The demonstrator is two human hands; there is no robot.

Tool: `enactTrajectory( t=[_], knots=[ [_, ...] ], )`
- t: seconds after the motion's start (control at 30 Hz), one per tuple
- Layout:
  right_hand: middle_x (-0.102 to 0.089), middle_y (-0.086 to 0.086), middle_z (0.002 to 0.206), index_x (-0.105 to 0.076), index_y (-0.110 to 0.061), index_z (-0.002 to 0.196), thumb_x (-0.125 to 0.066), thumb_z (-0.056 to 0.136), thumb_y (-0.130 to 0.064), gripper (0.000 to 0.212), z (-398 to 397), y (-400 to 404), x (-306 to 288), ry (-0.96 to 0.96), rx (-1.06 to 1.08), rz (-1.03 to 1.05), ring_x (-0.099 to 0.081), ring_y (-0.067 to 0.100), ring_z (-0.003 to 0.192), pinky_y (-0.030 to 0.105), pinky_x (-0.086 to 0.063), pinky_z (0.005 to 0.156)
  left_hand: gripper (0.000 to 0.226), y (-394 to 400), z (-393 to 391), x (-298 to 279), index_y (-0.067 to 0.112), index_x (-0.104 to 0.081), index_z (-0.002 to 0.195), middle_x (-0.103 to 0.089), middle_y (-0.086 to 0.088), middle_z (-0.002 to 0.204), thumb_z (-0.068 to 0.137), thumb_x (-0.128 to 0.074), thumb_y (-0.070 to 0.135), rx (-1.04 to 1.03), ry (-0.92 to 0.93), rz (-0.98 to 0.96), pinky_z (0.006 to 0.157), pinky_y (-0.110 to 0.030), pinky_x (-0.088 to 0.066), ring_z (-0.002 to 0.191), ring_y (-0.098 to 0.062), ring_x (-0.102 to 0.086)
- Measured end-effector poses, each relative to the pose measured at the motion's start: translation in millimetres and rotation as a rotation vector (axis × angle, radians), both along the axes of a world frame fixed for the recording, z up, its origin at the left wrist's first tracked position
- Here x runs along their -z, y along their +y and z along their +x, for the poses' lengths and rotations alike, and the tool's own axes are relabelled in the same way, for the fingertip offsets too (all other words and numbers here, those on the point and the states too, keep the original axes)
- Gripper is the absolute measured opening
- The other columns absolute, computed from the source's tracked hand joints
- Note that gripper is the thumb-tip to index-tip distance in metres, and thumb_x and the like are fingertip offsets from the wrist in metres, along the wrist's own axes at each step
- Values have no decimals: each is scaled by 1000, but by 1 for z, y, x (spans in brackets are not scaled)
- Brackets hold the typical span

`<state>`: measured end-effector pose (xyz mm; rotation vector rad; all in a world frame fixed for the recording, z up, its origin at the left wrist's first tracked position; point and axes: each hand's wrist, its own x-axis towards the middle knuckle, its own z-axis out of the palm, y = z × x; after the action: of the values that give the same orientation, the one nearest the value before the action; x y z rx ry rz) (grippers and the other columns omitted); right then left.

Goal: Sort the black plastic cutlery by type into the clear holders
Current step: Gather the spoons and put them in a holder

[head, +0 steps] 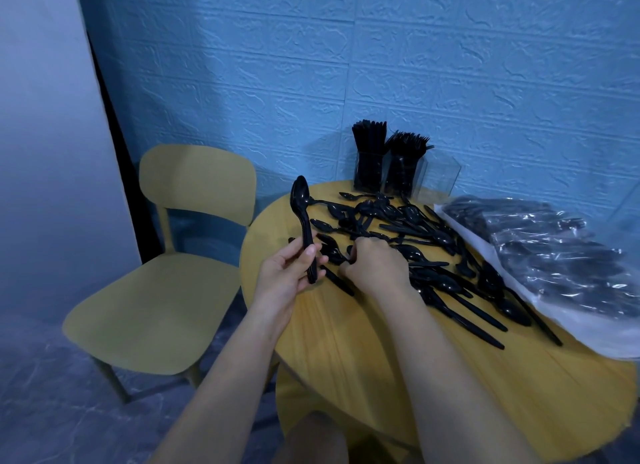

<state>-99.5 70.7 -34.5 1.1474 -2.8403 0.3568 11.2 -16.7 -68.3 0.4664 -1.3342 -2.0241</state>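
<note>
My left hand (289, 273) holds a stack of black plastic spoons (302, 218) upright by the handles, bowls up, over the table's left edge. My right hand (375, 264) rests palm down on the pile of loose black spoons (419, 245), its fingertips pinched on one spoon at the pile's near left. At the table's back stand three clear holders: one full of knives (369, 159), one full of forks (405, 162), and an empty one (441, 176) to their right.
The round yellow wooden table (346, 342) stands against a blue textured wall. A clear plastic bag of more black cutlery (561, 256) lies at the table's right. A yellow chair (166, 290) stands left of the table.
</note>
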Motion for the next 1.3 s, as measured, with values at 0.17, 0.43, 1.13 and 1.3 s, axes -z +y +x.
enactTrajectory(
  t=[0.17, 0.43, 1.13, 1.3],
  knots=[
    [-66, 8, 97, -69, -12, 97, -60, 91, -29, 20, -6, 2, 0, -179, 27, -219, -62, 25, 87, 35, -53, 72, 31, 0, 0, 0, 13, -61, 122, -67, -3, 103, 91, -57, 10, 4, -13, -7, 71, -24, -56, 83, -9, -67],
    [-71, -2, 80, -68, -14, 94, -65, 89, -17, 7, -5, 6, -17, -780, -90, -851, -65, -2, 74, 13, -47, 68, 27, 1, 1, -3, 15, -62, 117, -70, 2, 95, 91, -56, 8, 12, 4, 9, 72, -24, -58, 86, -12, -70],
    [-58, 3, 84, -61, -11, 93, -64, 89, -12, 5, 19, -12, -12, -1216, -157, -891, -53, 10, 65, 16, -44, 47, 28, 3, 1, -5, 18, -66, 110, -74, -1, 91, 83, -60, 15, 109, 9, -41, 67, -25, -58, 76, -11, -69],
    [-57, -9, 82, -63, -17, 95, -67, 87, -29, 15, -3, 7, -21, -569, -169, -542, -53, 2, 74, 14, -41, 58, 34, 1, 2, -4, 17, -63, 116, -74, 1, 92, 82, -61, 16, 77, 12, -23, 70, -27, -58, 82, -14, -70]
  ],
)
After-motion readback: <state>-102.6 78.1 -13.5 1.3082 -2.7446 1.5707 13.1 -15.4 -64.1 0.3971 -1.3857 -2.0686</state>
